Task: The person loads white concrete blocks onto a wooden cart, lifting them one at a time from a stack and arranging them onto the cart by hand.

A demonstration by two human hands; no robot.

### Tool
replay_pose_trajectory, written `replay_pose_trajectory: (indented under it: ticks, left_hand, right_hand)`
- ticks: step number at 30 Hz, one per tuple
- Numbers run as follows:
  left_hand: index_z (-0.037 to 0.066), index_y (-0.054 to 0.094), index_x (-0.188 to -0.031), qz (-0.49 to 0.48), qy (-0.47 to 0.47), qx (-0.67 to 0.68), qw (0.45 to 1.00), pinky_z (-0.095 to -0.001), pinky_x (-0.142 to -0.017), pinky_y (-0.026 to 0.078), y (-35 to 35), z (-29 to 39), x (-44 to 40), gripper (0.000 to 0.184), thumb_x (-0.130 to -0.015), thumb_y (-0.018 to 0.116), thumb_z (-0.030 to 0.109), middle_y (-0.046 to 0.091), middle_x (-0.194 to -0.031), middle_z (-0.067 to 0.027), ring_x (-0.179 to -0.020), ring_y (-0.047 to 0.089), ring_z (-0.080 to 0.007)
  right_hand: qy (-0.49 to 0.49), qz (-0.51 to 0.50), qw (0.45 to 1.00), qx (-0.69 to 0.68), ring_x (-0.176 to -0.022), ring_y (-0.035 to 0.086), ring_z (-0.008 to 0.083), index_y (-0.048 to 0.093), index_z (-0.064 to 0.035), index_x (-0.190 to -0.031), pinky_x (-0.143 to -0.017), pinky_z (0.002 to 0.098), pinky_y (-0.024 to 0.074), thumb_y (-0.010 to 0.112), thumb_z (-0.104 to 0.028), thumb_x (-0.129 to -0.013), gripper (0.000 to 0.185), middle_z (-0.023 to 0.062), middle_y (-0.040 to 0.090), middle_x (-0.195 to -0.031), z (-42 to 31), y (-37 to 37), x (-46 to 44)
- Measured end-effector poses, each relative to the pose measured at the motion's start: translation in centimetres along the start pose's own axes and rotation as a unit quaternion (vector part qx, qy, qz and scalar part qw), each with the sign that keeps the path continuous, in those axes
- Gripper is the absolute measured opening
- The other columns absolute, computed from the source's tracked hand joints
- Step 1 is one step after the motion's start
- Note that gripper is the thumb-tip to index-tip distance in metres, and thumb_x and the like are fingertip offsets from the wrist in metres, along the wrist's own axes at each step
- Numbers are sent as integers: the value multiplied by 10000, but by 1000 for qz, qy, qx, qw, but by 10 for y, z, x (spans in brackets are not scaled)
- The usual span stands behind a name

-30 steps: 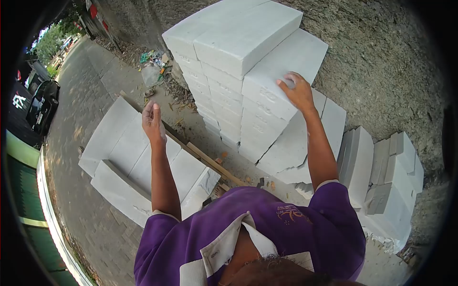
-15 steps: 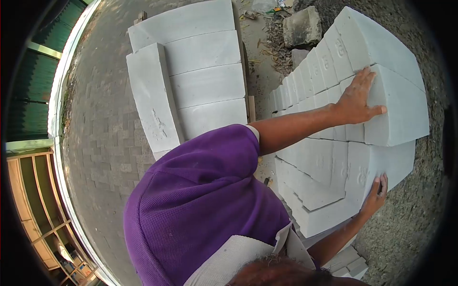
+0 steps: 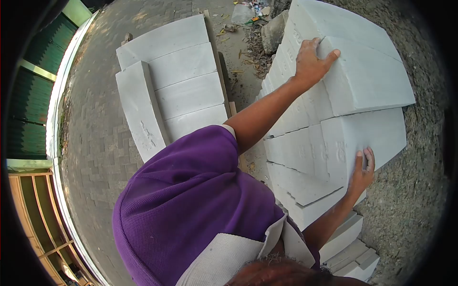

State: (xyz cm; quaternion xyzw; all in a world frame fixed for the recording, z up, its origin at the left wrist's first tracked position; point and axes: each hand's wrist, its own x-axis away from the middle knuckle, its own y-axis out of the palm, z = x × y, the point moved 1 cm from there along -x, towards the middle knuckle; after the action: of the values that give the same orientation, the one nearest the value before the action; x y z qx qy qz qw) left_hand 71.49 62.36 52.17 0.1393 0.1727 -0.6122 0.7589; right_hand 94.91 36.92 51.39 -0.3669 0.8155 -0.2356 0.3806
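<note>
My left hand (image 3: 315,64) rests on the upper row of white aerated concrete blocks, with fingers spread near a seam and thumb out over the edge of an end block (image 3: 372,76). Below it, my right hand (image 3: 361,176) touches the smooth end face of another white block (image 3: 374,131), its thumb apart from its fingers. Neither hand wraps fully round a block. Both blocks sit in a long stack whose narrow sides carry embossed marks. The upper block stands slightly out of line with the lower one. The undersides of both blocks are hidden.
A second stack of white blocks (image 3: 191,86) stands to the left, with one block (image 3: 140,109) leaning lengthwise across it. More blocks (image 3: 343,238) lie low at the bottom right. Rough ground (image 3: 405,205) borders the right side; paving (image 3: 102,109) spreads left. A rough stone (image 3: 273,33) lies at the top.
My view has shifted, so both stacks appear displaced. My left hand has slid toward the upper corner of the end block. My right hand stays against the lower block.
</note>
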Motion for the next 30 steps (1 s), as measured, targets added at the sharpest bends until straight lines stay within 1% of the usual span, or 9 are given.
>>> replay_pose_trajectory:
  ticks: [5, 10, 15, 17, 18, 19, 25, 27, 30]
  left_hand:
    - [-136, 575, -1214, -7, -34, 82, 996, -375, -931, 463, 7, -8, 2, 785, -824, 754, 521, 565, -1176, -222, -1083, 569, -291]
    - [-138, 530, -1279, -36, -78, 125, 989, -337, -924, 475, 16, -1, -4, 821, -812, 785, 487, 575, -1220, -237, -1082, 579, -258]
    - [-106, 578, -1207, -16, -94, 154, 983, -298, -827, 496, 4, 6, 2, 776, -758, 821, 479, 627, -1060, -169, -985, 607, -217]
    - [-98, 633, -1124, 34, -74, 101, 992, -374, -882, 495, 13, -17, -5, 792, -741, 780, 579, 654, -1072, -223, -1020, 630, -298]
    - [-86, 612, -1166, 60, -51, 93, 993, -291, -733, 513, 17, -20, -4, 773, -767, 792, 552, 645, -1071, -165, -876, 630, -187]
    - [-97, 627, -1146, 66, -77, 82, 991, -414, -952, 479, 13, 0, 6, 796, -751, 750, 583, 629, -1146, -260, -1078, 617, -360]
    - [-83, 601, -1161, 111, -97, 20, 989, -420, -983, 454, 19, 9, 9, 770, -747, 758, 547, 591, -1184, -240, -1124, 584, -360]
    - [-75, 619, -1078, 121, -101, 28, 987, -392, -837, 509, 22, 2, 3, 774, -715, 783, 590, 628, -1069, -187, -968, 627, -287]
    - [-79, 605, -1075, 106, -110, 42, 987, -381, -808, 515, 20, 3, 0, 798, -696, 796, 597, 618, -1058, -186, -919, 632, -273]
  right_hand:
    - [11, 22, 1000, 9, -1204, 581, 338, 676, 53, -1100, -1025, 409, 442, 739, -277, -861, 412, 206, 634, -1261, -25, -10, 1]
    - [-117, -26, 984, 135, -1394, 372, 376, 560, 0, -1317, -1105, 522, 299, 772, -450, -810, 710, 235, 468, -1440, -46, -10, -22]
    - [-291, 3, 947, 134, -1436, 264, 422, 503, -47, -1389, -1105, 599, 223, 790, -531, -763, 842, 230, 370, -1508, -92, 28, -63]
    - [-317, 9, 940, 130, -1436, 265, 423, 510, -50, -1385, -1087, 628, 232, 789, -555, -754, 855, 224, 384, -1502, -98, 48, -74]
    - [-310, 8, 938, 157, -1435, 269, 418, 514, -56, -1381, -1077, 637, 238, 784, -557, -757, 845, 215, 397, -1495, -102, 55, -76]
    - [-326, 22, 930, 169, -1433, 275, 412, 518, -65, -1379, -1079, 632, 238, 775, -557, -767, 826, 201, 411, -1490, -98, 64, -82]
    - [-374, 78, 918, 103, -1442, 266, 395, 538, -92, -1329, -1071, 682, 196, 771, -495, -782, 718, 159, 433, -1470, -87, 87, -98]
    - [-365, 64, 927, 53, -1449, 250, 391, 483, -93, -1372, -1088, 689, 160, 778, -446, -783, 748, 148, 398, -1500, -88, 87, -99]
    - [-362, 46, 931, 20, -1454, 239, 390, 422, -98, -1411, -1094, 700, 128, 787, -394, -780, 787, 145, 364, -1524, -93, 84, -98]
